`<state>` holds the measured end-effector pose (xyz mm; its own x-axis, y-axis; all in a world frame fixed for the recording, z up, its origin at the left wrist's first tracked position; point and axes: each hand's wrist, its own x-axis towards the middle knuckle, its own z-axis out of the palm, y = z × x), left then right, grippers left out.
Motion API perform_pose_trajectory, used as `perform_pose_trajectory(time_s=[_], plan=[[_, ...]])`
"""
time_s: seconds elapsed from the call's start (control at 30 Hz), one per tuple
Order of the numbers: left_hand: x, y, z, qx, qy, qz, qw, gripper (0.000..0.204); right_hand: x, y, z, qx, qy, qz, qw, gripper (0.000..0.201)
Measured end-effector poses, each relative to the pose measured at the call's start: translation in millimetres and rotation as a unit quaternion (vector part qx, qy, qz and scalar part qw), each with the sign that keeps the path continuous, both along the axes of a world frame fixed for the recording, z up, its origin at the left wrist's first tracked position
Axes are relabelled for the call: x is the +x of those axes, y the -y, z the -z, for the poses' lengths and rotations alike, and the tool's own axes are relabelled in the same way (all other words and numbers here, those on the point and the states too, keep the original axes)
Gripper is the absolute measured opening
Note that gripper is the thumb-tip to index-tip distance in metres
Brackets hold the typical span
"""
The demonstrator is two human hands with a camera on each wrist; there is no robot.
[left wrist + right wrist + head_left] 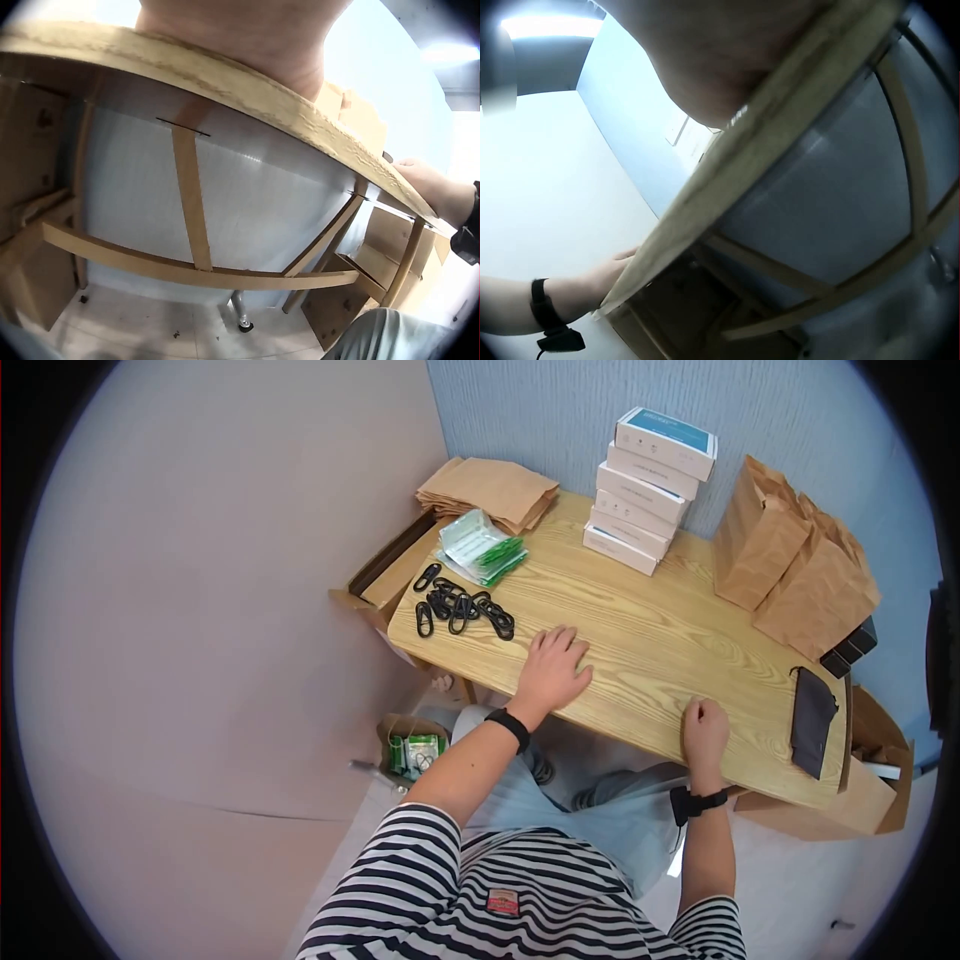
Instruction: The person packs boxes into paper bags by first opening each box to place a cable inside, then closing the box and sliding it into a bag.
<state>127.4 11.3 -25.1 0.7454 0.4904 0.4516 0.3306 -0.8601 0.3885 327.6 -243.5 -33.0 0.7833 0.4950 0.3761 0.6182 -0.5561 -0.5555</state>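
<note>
My left hand (553,670) rests palm down near the front edge of the wooden table (640,630), its fingers spread and holding nothing. To its left lie several black coiled cables (460,608). My right hand (706,735) sits at the front edge with its fingers curled in and nothing visible in it. A dark pouch (812,722) lies to the right of that hand. In the left wrist view the underside of the left wrist (247,34) is against the table edge; the right wrist view shows the other wrist (712,60) at the edge too.
White boxes (640,505) are stacked at the back. Brown paper bags (765,540) stand at the back right, by black boxes (850,647). Flat paper bags (490,490) and green-and-clear packets (485,550) lie at the back left. Open cartons (830,800) flank the table.
</note>
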Motion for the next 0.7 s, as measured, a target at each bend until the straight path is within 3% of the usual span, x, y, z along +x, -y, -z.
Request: perform_pose_trajectory(time_s=[0.07, 0.7], plan=[[0.7, -0.2, 0.0, -0.001, 0.001, 0.001, 1.0, 0.042, -4.9, -3.7, 0.4, 0.0, 0.074, -0.001, 0.997, 0.033], [0.1, 0.4, 0.7, -0.005, -0.004, -0.002, 1.0, 0.043, -5.8, -2.2, 2.2, -0.01, 0.074, 0.005, 0.997, 0.032]])
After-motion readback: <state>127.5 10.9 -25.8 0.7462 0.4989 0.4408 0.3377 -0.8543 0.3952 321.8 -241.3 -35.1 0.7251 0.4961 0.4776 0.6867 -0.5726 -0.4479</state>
